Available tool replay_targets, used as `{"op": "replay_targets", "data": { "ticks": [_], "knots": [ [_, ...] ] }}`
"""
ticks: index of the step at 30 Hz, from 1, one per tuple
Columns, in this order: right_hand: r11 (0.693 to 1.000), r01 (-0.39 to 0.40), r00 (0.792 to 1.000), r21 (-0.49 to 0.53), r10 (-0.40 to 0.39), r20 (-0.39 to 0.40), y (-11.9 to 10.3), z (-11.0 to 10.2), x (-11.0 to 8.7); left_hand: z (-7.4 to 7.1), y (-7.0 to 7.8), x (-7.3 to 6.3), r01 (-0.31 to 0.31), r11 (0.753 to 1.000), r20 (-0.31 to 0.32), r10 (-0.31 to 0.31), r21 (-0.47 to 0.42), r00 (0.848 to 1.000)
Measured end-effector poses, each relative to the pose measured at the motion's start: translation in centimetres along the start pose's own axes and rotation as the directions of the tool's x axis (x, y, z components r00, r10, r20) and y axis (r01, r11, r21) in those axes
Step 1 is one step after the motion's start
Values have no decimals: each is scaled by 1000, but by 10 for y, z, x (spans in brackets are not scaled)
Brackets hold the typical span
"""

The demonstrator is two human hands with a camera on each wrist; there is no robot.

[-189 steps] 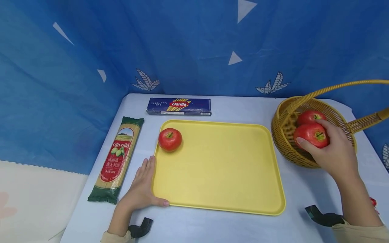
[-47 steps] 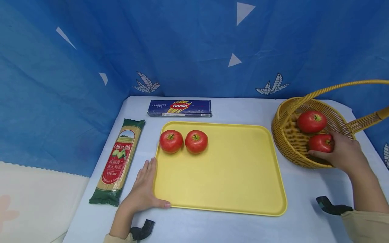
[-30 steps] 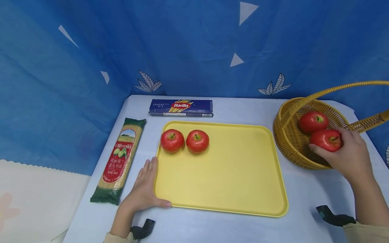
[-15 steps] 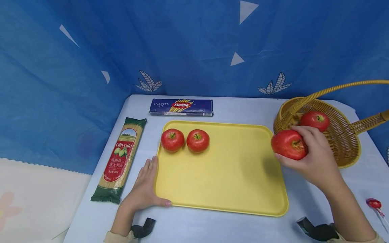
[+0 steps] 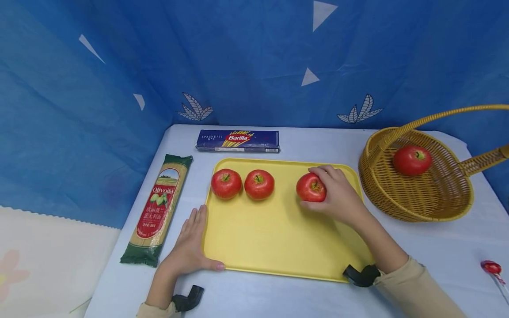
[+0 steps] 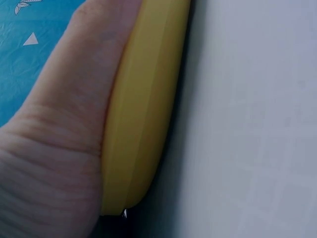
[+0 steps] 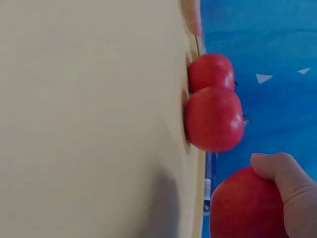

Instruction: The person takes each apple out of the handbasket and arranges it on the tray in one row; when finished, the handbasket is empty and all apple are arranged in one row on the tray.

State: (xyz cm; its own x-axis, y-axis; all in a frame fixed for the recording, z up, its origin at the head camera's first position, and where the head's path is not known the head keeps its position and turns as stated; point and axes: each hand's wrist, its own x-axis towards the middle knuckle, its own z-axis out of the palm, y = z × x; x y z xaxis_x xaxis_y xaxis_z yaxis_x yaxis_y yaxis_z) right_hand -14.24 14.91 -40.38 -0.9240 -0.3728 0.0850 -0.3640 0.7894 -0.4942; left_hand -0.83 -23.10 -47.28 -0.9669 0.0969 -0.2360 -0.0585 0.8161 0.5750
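My right hand (image 5: 338, 194) grips a red apple (image 5: 311, 187) above the right half of a yellow tray (image 5: 278, 238). In the right wrist view a gap and a shadow part this held apple (image 7: 247, 206) from the tray. Two more apples, a left one (image 5: 226, 183) and a right one (image 5: 259, 184), sit side by side at the tray's back left. Fingers straight and thumb spread, my left hand (image 5: 188, 247) rests against the tray's front left corner. The left wrist view shows that hand (image 6: 64, 109) touching the tray's edge (image 6: 143, 104).
A wicker basket (image 5: 370, 190) with a tall handle stands at the right, one apple (image 5: 412, 160) inside. Behind the tray lies a blue spaghetti box (image 5: 237, 141); left of it, a pasta bag (image 5: 156, 211). A red lollipop (image 5: 491, 266) lies at the right front.
My right hand took an apple out of the basket and carried it left over the tray. Earlier it set down the second apple beside the first. The left hand stays put.
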Motion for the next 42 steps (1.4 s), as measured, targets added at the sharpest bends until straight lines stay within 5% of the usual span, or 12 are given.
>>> {"op": "replay_targets", "data": {
  "ticks": [18, 27, 33, 42],
  "knots": [
    [998, -16, 988, -53, 24, 155, -15, 27, 35, 0, 1, 1, 5, 1000, -2, -5, 14, 1000],
    [997, -50, 982, 51, 40, 185, -12, 30, 39, -1, 2, 0, 6, 1000, 6, -6, 17, 1000],
    [987, -68, 981, 146, 39, 191, -7, 33, 39, -2, 1, 0, 0, 1000, 3, 0, 20, 1000],
    [995, -40, 993, 96, 29, 113, -6, 20, 23, 0, 1, -1, 2, 1000, 9, -2, 10, 1000]
  ]
}}
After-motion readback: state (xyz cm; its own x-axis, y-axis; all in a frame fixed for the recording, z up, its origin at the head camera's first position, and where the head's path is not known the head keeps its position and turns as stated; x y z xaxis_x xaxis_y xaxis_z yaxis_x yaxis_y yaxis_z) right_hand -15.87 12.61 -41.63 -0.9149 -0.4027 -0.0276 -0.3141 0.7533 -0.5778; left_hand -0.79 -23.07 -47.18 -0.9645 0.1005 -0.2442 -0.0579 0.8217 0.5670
